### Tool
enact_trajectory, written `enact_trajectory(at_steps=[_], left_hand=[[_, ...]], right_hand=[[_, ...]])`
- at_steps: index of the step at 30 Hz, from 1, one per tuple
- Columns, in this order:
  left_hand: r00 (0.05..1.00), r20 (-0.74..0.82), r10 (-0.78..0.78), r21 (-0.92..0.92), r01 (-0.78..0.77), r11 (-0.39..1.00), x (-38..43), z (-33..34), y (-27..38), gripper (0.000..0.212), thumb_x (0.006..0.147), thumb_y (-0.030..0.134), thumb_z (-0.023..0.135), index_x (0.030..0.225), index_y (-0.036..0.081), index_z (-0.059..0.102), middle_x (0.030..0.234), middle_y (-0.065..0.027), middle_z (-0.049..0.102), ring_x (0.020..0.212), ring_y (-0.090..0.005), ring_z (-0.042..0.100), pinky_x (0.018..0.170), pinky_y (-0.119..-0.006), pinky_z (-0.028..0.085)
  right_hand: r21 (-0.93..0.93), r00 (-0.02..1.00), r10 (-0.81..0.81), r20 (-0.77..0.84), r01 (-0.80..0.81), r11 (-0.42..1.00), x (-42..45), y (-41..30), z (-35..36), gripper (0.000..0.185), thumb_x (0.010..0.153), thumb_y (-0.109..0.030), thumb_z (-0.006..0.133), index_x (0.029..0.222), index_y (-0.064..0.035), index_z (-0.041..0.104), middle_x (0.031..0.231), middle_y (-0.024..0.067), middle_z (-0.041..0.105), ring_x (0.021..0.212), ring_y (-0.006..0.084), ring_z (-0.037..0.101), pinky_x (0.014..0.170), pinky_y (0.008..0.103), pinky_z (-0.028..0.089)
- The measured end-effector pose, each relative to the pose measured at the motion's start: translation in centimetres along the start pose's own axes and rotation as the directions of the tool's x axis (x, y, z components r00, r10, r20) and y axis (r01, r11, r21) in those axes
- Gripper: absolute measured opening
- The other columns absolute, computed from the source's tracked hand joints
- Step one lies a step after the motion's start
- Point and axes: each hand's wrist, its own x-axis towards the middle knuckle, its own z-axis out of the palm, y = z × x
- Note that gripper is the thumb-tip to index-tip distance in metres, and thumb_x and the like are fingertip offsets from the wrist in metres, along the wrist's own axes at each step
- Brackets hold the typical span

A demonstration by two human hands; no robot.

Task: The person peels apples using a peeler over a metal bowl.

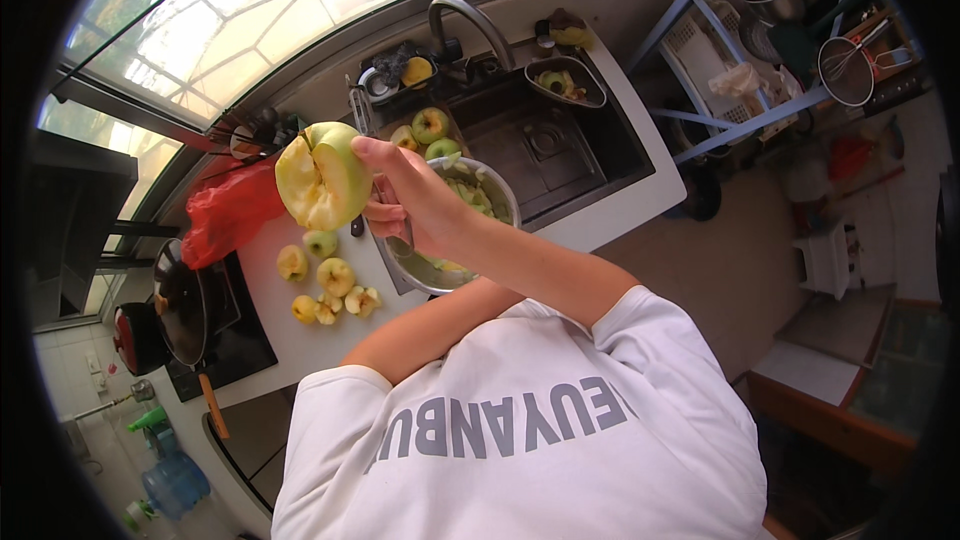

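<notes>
My right hand (409, 202) holds up a peeled-looking green apple (326, 176) with a wedge cut out, the thumb on its right edge. A thin metal piece (407, 232) shows by the lower fingers; its kind is unclear. Beneath that hand stands a metal bowl (508, 191) with pale green apple slices (472, 199) in it. My left forearm (427, 322) passes under the right one, and the left hand is hidden. Left of the bowl, several whole apples (335, 277) and cut apple pieces (363, 301) lie on the white counter (300, 345).
Behind the bowl, more apples (430, 125) sit beside the dark sink (555, 157) with its curved faucet (480, 15). A strainer basket (596, 94) holds scraps. A red plastic bag (232, 206) and a cooktop with a lidded pan (180, 304) are at left; a blue rack (720, 131) stands right.
</notes>
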Motion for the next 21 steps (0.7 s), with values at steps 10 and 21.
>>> enact_trajectory(at_steps=[10,21], left_hand=[[0.971,0.236,-0.040,-0.256,0.102,0.961,2.5,0.0,1.9,0.026,0.098,0.018,0.055,0.122,0.007,0.055,0.121,-0.0031,0.058,0.109,-0.0110,0.057,0.093,-0.024,0.045],[0.973,0.127,-0.195,-0.223,0.220,0.950,1.8,4.0,5.2,0.021,0.100,0.026,0.052,0.091,0.008,0.059,0.091,0.0039,0.062,0.085,-0.0029,0.057,0.074,-0.020,0.045]], right_hand=[[0.015,0.999,0.033,-0.027,-0.032,0.999,-0.1,0.9,-0.5,0.040,0.087,-0.042,0.065,0.106,-0.0094,0.051,0.079,-0.0031,0.049,0.047,0.0020,0.036,0.042,0.0189,0.029],[-0.007,0.998,0.033,-0.048,-0.033,0.999,-0.3,1.9,-0.9,0.044,0.086,-0.039,0.068,0.113,-0.0084,0.049,0.081,-0.0029,0.049,0.047,0.0028,0.037,0.043,0.0204,0.029]])
